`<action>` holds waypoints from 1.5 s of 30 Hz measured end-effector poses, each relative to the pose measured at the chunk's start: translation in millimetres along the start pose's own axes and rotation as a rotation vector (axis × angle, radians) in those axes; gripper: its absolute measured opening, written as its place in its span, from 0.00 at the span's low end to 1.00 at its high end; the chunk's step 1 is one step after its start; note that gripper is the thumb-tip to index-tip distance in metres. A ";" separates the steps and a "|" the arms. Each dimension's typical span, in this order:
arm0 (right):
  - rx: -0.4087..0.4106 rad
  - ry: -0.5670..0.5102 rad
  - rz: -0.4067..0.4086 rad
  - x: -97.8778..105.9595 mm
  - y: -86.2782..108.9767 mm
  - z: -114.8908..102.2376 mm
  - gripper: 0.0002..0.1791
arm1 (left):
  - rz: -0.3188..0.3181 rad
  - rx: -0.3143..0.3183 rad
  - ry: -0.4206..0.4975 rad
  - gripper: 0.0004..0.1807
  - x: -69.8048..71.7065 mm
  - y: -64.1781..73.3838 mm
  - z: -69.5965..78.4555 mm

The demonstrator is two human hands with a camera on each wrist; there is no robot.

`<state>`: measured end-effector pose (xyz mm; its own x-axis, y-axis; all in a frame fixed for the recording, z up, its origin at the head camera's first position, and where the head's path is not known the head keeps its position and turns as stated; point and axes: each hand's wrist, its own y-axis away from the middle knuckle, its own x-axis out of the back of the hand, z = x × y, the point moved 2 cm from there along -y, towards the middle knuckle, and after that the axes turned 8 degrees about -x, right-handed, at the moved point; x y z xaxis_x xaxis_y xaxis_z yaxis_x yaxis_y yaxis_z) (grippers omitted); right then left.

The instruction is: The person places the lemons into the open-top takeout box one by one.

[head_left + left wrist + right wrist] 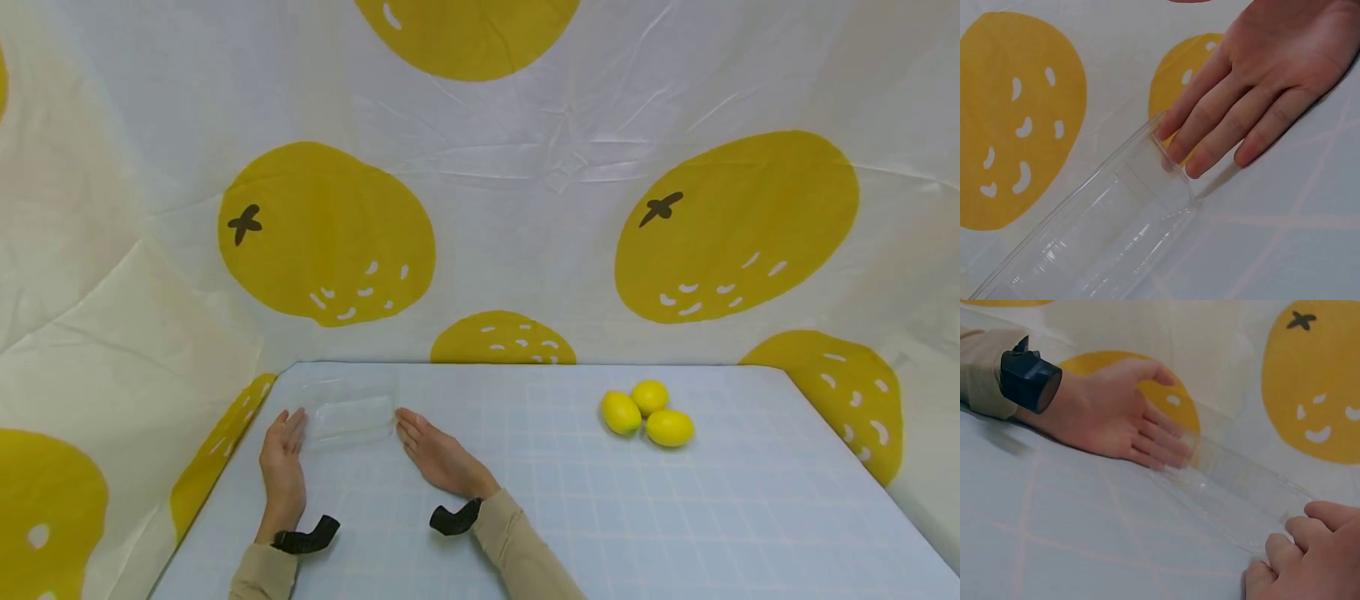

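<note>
A clear plastic container (354, 414) sits at the far left of the table, between both hands. My left hand (283, 467) is at its left side. In the left wrist view the left hand's straight fingers (1207, 119) touch the end wall of the container (1104, 219). At the opposite side is my right hand (442, 460), its fingertips against the container's right end. The right wrist view shows the right hand (1316, 556) with fingers slightly bent at the knuckles, and the left hand facing it across the see-through walls. No contents show inside the container.
Three yellow lemons (649, 398) lie grouped at the back right of the table. A pale blue checked cloth (570, 517) covers the tabletop. White fabric with a yellow fruit print (525, 250) hangs behind and at the sides. Black bands (306, 537) are on both wrists.
</note>
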<state>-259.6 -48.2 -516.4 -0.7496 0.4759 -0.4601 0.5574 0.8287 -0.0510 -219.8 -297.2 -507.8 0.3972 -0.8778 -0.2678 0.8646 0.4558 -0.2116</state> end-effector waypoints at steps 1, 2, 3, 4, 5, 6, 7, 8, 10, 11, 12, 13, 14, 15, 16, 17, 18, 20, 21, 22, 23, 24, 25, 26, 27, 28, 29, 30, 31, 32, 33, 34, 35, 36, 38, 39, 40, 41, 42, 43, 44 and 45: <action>0.000 0.007 -0.008 -0.4 0.1 0.0 0.35 | 0.000 -0.001 0.000 0.34 -0.1 0.1 0.5; 0.005 0.013 -0.013 -0.8 0.1 0.0 0.34 | -0.001 -0.002 -0.003 0.34 -0.1 0.3 1.1; 0.007 0.015 -0.017 -1.4 0.2 0.1 0.34 | -0.001 -0.003 -0.005 0.33 0.1 0.4 1.4; 0.010 0.017 -0.019 -2.0 0.2 -0.1 0.34 | -0.003 -0.006 -0.008 0.33 0.3 0.4 1.8; 0.015 0.020 -0.020 -2.7 0.3 -0.2 0.34 | -0.003 -0.005 -0.018 0.33 0.4 0.6 2.1; 0.020 0.020 -0.018 -3.5 0.6 -0.4 0.34 | -0.006 -0.007 -0.022 0.33 0.7 0.6 2.2; 0.021 0.022 -0.016 -4.1 0.8 -0.5 0.33 | -0.010 -0.009 -0.027 0.33 0.7 0.7 2.3; 0.024 0.022 -0.012 -4.7 1.4 -0.6 0.33 | -0.016 -0.007 -0.034 0.34 1.0 0.6 1.9; 0.029 0.030 -0.004 -5.9 3.7 -0.9 0.33 | -0.028 -0.001 -0.043 0.34 0.7 0.8 1.6; 0.031 0.035 -0.003 -6.5 4.9 -1.0 0.33 | -0.032 0.002 -0.043 0.34 0.3 1.0 1.2; 0.032 0.037 -0.003 -7.1 6.3 -1.1 0.33 | -0.037 0.004 -0.045 0.34 -0.1 1.2 0.9; 0.032 0.043 -0.003 -7.3 8.0 -1.1 0.33 | -0.042 0.007 -0.051 0.34 -0.5 1.4 0.6; 0.035 0.046 -0.003 -7.5 9.6 -0.9 0.32 | -0.047 0.009 -0.057 0.34 -1.0 1.7 0.4; 0.037 0.053 -0.003 -7.6 11.5 -0.7 0.32 | -0.050 0.006 -0.057 0.34 -1.6 2.2 0.3; 0.040 0.056 -0.003 -7.6 13.1 -0.4 0.32 | -0.055 0.002 -0.049 0.34 -1.7 2.4 -0.1; 0.041 0.059 -0.006 -7.5 14.8 -0.1 0.31 | -0.061 -0.006 -0.044 0.34 -1.8 2.8 -0.6; 0.046 0.064 -0.005 -7.1 16.9 0.3 0.31 | -0.069 -0.014 -0.043 0.33 -2.1 3.5 -0.7; 0.048 0.082 -0.005 -5.8 21.8 0.9 0.31 | -0.093 -0.028 -0.038 0.33 -2.8 5.0 -1.6; 0.048 0.090 -0.008 -5.2 24.8 0.8 0.30 | -0.106 -0.032 -0.031 0.33 -3.4 5.9 -2.0; 0.050 0.096 -0.014 -4.4 28.0 0.6 0.30 | -0.123 -0.034 -0.030 0.32 -4.2 6.9 -2.3; 0.049 0.102 -0.019 -3.7 31.4 0.0 0.30 | -0.141 -0.037 -0.034 0.32 -5.3 8.1 -2.3; 0.047 0.109 -0.025 -2.8 35.1 -0.6 0.30 | -0.158 -0.037 -0.032 0.32 -6.7 9.2 -2.4; 0.043 0.113 -0.035 -1.9 38.8 -1.5 0.30 | -0.178 -0.035 -0.034 0.32 -8.0 10.3 -2.7; 0.041 0.113 -0.044 -1.2 42.7 -2.7 0.30 | -0.197 -0.034 -0.042 0.32 -9.5 11.6 -2.5; 0.041 0.109 -0.055 -0.7 46.6 -4.0 0.30 | -0.214 -0.035 -0.055 0.32 -11.5 12.9 -1.9; 0.042 0.108 -0.064 -0.2 50.5 -5.2 0.30 | -0.232 -0.036 -0.065 0.33 -13.4 14.1 -1.7; 0.042 0.106 -0.071 0.3 54.3 -6.5 0.30 | -0.248 -0.037 -0.075 0.33 -15.4 15.3 -1.3; 0.047 0.104 -0.081 0.7 58.5 -7.5 0.30 | -0.264 -0.036 -0.086 0.34 -17.7 16.8 -0.9; 0.052 0.102 -0.088 1.4 62.5 -8.3 0.30 | -0.278 -0.036 -0.104 0.34 -20.0 18.3 -0.9; 0.055 0.099 -0.090 2.0 66.6 -9.1 0.30 | -0.289 -0.039 -0.105 0.34 -22.7 19.7 -0.7; 0.054 0.096 -0.091 2.6 70.6 -9.6 0.29 | -0.303 -0.044 -0.105 0.33 -25.2 21.1 -0.9; 0.052 0.089 -0.090 3.2 74.5 -9.9 0.30 | -0.314 -0.052 -0.102 0.33 -27.3 22.4 -1.6; 0.049 0.085 -0.090 3.8 78.7 -10.1 0.29 | -0.326 -0.064 -0.099 0.32 -29.3 24.0 -2.2; 0.047 0.085 -0.090 4.5 82.8 -10.0 0.29 | -0.339 -0.078 -0.095 0.31 -31.1 25.5 -3.2; 0.042 0.079 -0.088 5.8 91.5 -10.4 0.29 | -0.368 -0.105 -0.088 0.30 -34.4 28.1 -5.3; 0.045 0.082 -0.092 6.4 96.1 -10.5 0.30 | -0.385 -0.122 -0.091 0.30 -35.6 28.8 -6.9; 0.058 0.082 -0.104 7.0 100.7 -10.7 0.30 | -0.402 -0.138 -0.089 0.29 -37.1 29.6 -8.1; 0.073 0.088 -0.115 7.7 105.5 -10.8 0.30 | -0.421 -0.150 -0.098 0.29 -38.5 30.3 -8.9; 0.087 0.089 -0.127 8.1 110.0 -11.0 0.30 | -0.439 -0.158 -0.112 0.29 -39.9 31.0 -9.6; 0.096 0.086 -0.137 8.4 114.3 -11.2 0.30 | -0.455 -0.160 -0.125 0.29 -41.5 31.7 -10.0; 0.101 0.087 -0.144 8.7 118.4 -11.3 0.31 | -0.469 -0.163 -0.136 0.28 -43.0 32.4 -10.3; 0.101 0.088 -0.148 9.0 122.1 -11.6 0.31 | -0.482 -0.167 -0.149 0.28 -44.7 33.2 -10.5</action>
<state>-202.4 60.6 -516.4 -0.8518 0.3788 -0.3620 0.4686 0.8598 -0.2031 -212.0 -241.3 -512.7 0.0167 -0.9994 0.0308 0.9040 0.0019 -0.4276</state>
